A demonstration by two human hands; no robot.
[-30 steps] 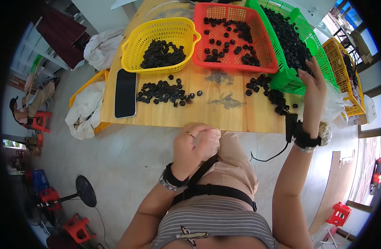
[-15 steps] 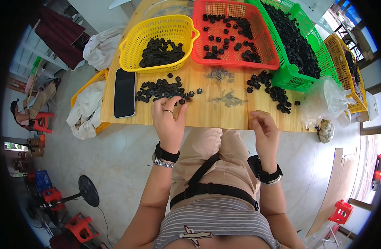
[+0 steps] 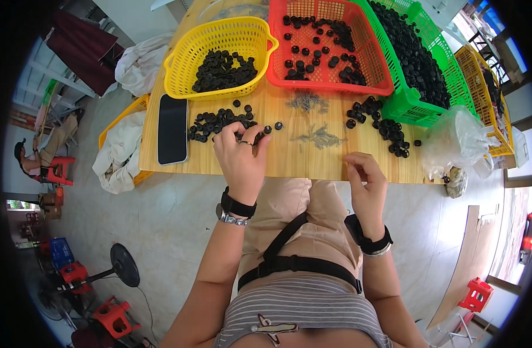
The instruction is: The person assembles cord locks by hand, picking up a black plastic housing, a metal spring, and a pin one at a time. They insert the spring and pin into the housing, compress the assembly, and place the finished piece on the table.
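My left hand (image 3: 240,155) reaches over the table's front edge to the pile of small black ring-shaped parts (image 3: 211,123). Its fingers bend down toward the thumb at the pile's right side; what lies between the fingertips is hidden. My right hand (image 3: 367,177) hovers at the front edge with thumb and fingers pinched; anything in them is too small to make out. Between and beyond the hands lie thin grey metal pins (image 3: 319,137) in a loose heap, with another heap of pins (image 3: 306,102) behind. Black caps (image 3: 392,132) are scattered to the right.
At the back stand a yellow basket (image 3: 179,78), a red basket (image 3: 335,86) and a green crate (image 3: 420,110), all holding black parts. A phone (image 3: 172,130) lies at the left and a clear plastic bag (image 3: 454,139) at the right. A black fan (image 3: 124,265) stands on the floor.
My left hand has moved slightly forward and right into the edge of the pile, its fingers curling closer to the thumb. My right hand has shifted slightly left, still pinched.
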